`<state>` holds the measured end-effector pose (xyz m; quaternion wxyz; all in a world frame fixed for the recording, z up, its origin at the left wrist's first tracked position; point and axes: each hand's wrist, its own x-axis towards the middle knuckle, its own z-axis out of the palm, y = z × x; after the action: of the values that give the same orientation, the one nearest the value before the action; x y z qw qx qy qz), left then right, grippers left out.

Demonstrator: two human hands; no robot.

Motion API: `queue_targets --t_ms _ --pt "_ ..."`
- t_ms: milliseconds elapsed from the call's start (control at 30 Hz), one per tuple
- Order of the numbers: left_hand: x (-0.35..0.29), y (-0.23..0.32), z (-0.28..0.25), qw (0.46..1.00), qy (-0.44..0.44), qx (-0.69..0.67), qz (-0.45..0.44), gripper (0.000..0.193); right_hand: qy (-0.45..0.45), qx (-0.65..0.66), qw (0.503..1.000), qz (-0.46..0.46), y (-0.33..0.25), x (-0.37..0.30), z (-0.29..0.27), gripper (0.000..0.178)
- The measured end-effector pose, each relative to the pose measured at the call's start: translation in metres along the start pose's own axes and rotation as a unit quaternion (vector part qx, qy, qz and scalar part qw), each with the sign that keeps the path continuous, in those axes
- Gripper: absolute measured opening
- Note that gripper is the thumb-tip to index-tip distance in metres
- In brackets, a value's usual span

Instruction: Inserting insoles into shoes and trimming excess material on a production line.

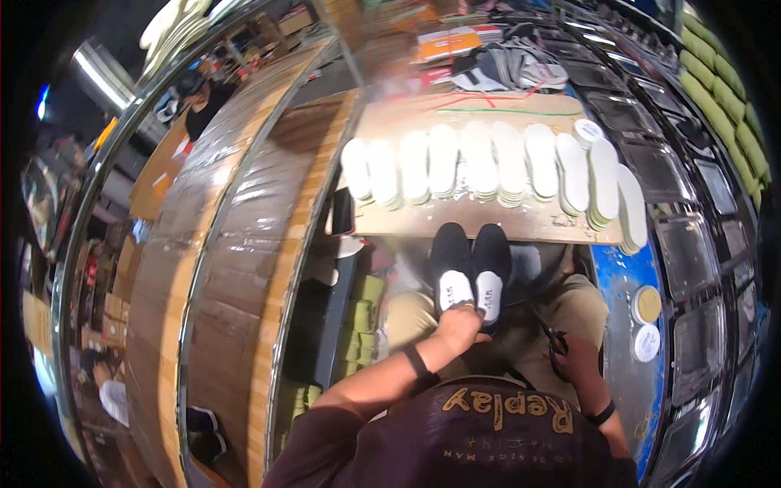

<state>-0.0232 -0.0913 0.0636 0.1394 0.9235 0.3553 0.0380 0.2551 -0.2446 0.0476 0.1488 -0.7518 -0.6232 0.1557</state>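
Gripping the pair of black shoes at the heel end with the left hand, closed firmly there. Lying directly ahead of that hand, side by side, with long axes running away from it and toes farthest off, toward the desk. Holding black scissors in the closed right hand, well apart from the heels and to their right. Mattering most, as a judgement: the sideways gap from right hand to shoes, leftward and slightly ahead, with the left hand nearer and touching. Cannot tell whether the scissors stand open. Farther ahead of both hands: white insoles in stacks.
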Motion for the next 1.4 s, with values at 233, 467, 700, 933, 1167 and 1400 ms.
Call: queue_targets --t_ms 233,467,700,933,1167,1400 --pt "-0.057 -0.051 -0.05 0.984 0.176 -0.023 0.023 0.036 -0.011 0.003 1.0 -0.015 -0.01 0.01 -0.01 0.045" --pt "-0.211 -0.175 -0.149 0.845 0.344 0.182 -0.368 0.035 -0.052 0.016 0.998 -0.032 -0.007 0.022 0.002 0.046" --pt "-0.602 -0.264 -0.168 0.688 0.095 0.561 -0.45 0.064 -0.02 0.019 0.991 -0.13 -0.027 0.046 0.003 0.037" --pt "-0.316 -0.224 -0.148 0.897 0.139 0.219 -0.359 0.023 -0.07 -0.018 0.997 -0.001 -0.019 0.026 -0.016 0.034" --pt "-0.072 -0.15 -0.03 0.957 0.249 0.059 -0.135 0.017 0.188 0.038 0.974 0.123 0.037 -0.007 -0.066 0.017" --pt "0.019 -0.064 0.071 0.997 -0.03 0.05 0.04 0.044 0.282 -0.11 0.84 0.45 0.207 -0.166 -0.126 0.017"
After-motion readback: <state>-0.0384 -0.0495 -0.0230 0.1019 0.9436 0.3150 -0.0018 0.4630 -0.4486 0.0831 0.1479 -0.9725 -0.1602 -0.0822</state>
